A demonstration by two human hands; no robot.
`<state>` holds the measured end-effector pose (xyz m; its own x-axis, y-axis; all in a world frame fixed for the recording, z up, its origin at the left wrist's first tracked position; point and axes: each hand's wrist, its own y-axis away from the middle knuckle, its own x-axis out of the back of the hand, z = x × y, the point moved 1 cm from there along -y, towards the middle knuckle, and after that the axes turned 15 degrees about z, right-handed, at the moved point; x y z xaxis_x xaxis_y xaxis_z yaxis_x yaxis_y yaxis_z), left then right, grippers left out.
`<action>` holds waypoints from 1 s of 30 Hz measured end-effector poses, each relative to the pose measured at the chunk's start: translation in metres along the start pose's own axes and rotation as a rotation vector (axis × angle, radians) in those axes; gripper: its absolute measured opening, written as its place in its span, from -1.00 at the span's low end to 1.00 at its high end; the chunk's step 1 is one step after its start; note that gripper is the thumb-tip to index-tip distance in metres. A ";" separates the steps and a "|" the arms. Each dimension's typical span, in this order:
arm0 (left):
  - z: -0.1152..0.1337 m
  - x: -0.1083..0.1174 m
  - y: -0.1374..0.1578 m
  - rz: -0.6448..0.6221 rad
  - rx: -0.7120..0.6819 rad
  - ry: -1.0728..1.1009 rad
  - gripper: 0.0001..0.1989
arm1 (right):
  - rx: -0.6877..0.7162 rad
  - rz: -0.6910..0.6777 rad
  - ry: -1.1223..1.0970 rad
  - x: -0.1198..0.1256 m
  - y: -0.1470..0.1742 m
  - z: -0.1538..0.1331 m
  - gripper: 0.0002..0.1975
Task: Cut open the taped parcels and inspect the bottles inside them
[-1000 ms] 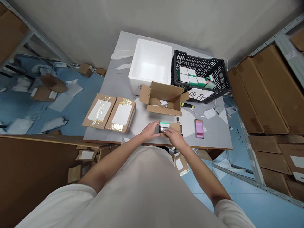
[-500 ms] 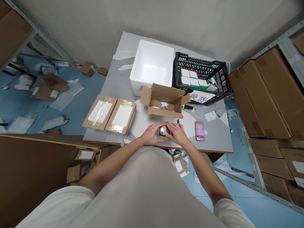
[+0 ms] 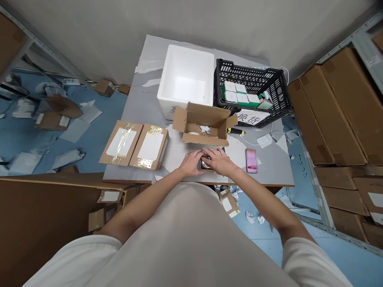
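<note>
Close to the table's front edge, both my hands are around a small open box (image 3: 209, 170), mostly hidden by my fingers. A shiny, silvery round object (image 3: 205, 163) shows inside it; its exact kind cannot be made out. My left hand (image 3: 191, 163) grips the box's left side, fingers curled. Over the top and right side lies my right hand (image 3: 220, 161), its fingers bent across the shiny object and partly covering it. Just beyond my hands stands an open cardboard carton (image 3: 206, 139) with crumpled white paper inside.
Two taped cardboard boxes (image 3: 136, 145) lie to the left. A white foam box (image 3: 163, 101) and a black plastic crate (image 3: 254, 69) holding several green-and-white boxes stand behind. On the right are a phone (image 3: 251, 161) and a yellow-black cutter (image 3: 235, 131). Stacked cartons (image 3: 338, 115) fill the right-hand shelf.
My right hand has moved left over the small box and now covers more of the shiny object. My left hand has closed in on the box's side. The view has shifted slightly.
</note>
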<state>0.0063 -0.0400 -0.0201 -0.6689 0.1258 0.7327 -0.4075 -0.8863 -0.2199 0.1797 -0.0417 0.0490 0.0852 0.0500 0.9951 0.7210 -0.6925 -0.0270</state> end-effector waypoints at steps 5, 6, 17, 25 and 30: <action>0.000 -0.009 -0.003 0.036 0.027 0.051 -0.35 | 0.237 -0.155 0.208 -0.002 -0.030 0.001 -0.45; 0.000 -0.011 -0.003 0.035 0.040 0.066 -0.39 | 0.295 -0.171 0.218 -0.001 -0.033 0.002 -0.42; -0.007 -0.012 -0.001 0.044 0.092 0.150 -0.41 | 0.250 -0.201 -0.069 0.078 -0.037 0.009 -0.49; -0.003 -0.001 0.000 0.024 0.145 0.273 -0.19 | -0.001 0.224 -0.476 0.169 -0.025 0.038 -0.49; 0.005 0.023 0.011 0.196 0.115 0.446 0.28 | -0.233 0.562 -0.805 0.174 -0.038 0.068 -0.62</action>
<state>-0.0104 -0.0489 -0.0029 -0.9369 0.1077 0.3327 -0.1930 -0.9526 -0.2350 0.2139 0.0419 0.2163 0.8724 0.0846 0.4814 0.2886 -0.8841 -0.3676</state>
